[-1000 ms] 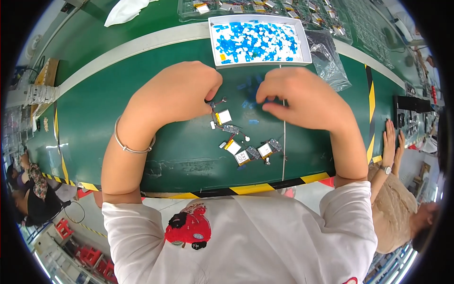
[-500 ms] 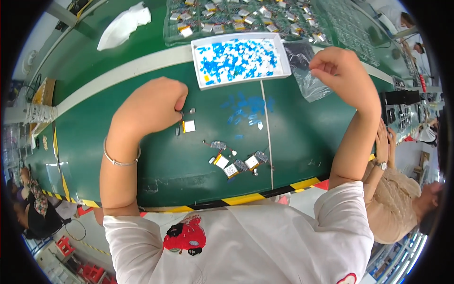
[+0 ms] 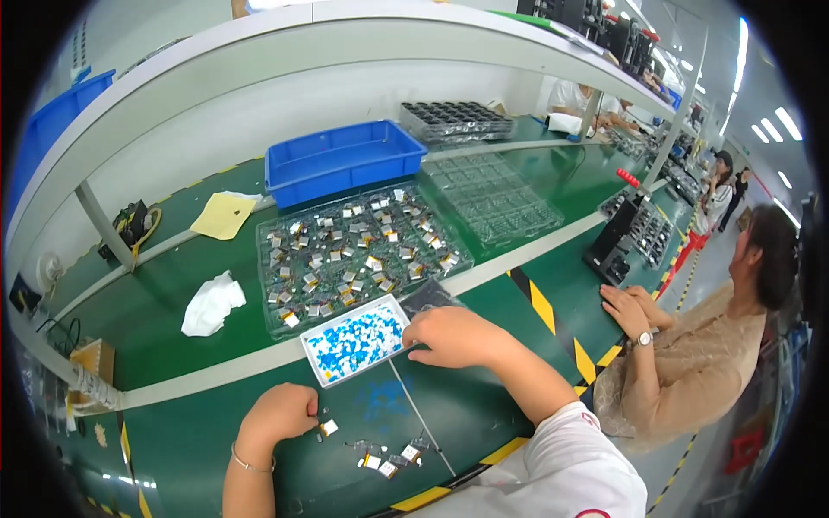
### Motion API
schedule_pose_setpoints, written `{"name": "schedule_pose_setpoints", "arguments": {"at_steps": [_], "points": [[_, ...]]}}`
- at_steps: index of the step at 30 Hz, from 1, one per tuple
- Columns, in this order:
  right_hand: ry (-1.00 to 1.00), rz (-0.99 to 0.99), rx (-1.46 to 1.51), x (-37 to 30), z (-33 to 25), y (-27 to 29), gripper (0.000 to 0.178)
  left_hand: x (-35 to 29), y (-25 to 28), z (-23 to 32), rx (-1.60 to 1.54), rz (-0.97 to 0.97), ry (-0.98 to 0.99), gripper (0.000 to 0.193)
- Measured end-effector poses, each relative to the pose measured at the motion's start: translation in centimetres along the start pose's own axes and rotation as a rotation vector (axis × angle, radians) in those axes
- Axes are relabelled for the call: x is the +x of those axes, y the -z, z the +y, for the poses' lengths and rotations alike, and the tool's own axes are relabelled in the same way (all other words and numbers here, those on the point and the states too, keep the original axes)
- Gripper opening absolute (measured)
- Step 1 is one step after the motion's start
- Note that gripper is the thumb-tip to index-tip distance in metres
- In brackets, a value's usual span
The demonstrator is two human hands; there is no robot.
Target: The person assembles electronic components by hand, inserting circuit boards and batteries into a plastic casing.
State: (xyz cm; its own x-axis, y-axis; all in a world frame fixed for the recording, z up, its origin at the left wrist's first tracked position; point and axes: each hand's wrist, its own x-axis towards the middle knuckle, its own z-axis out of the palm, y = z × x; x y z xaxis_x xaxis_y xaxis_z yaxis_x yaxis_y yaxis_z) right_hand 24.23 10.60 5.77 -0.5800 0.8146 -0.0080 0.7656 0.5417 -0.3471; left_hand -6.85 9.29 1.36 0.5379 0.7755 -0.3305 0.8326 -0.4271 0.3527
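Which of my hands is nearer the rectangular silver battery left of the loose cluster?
Left. Your left hand is beside the battery, upper left; your right hand is farther, upper right, by the white rectangular box.

A blue bin (image 3: 345, 180) stands right of a yellow sheet (image 3: 221, 217), with a crumpled white cloth (image 3: 212, 306) nearer.

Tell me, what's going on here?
A person's left hand is curled beside a small battery; whether it grips anything is hidden. The right hand is at the right end of a white box of blue and white bits. More batteries lie on the green table, and many others sit in a clear tray beyond the box. A co-worker is at right.
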Motion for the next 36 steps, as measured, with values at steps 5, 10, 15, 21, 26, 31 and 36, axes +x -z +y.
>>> {"name": "schedule_pose_setpoints", "arguments": {"at_steps": [5,10,15,21,26,31,36], "points": [[0.089,-0.123,0.049,0.7,-0.5,0.1,0.023,1.2,0.3,0.6,-0.032,0.112,-0.088,0.014],[-0.082,0.07,-0.183,1.1,1.7,0.3,0.021,1.8,0.8,0.5,-0.088,0.08,-0.057,0.015],[-0.131,0.127,-0.128,1.3,3.2,-0.2,0.018,1.6,0.5,0.1,-0.129,0.054,-0.08,0.014],[-0.142,0.066,-0.074,1.5,3.6,-0.4,0.018,1.0,0.5,0.3,-0.165,-0.051,-0.019,0.016],[-0.356,0.11,-0.048,1.0,6.9,0.4,0.017,1.2,1.3,1.3,-0.199,-0.087,0.097,0.023],[-0.45,0.13,-0.111,1.1,8.0,0.4,0.017,1.5,2.1,2.0,-0.077,0.134,0.198,0.03],[-0.289,0.139,-0.049,2.0,7.0,-0.7,0.016,2.8,-0.2,0.3,-0.186,0.568,0.022,0.075]]}}
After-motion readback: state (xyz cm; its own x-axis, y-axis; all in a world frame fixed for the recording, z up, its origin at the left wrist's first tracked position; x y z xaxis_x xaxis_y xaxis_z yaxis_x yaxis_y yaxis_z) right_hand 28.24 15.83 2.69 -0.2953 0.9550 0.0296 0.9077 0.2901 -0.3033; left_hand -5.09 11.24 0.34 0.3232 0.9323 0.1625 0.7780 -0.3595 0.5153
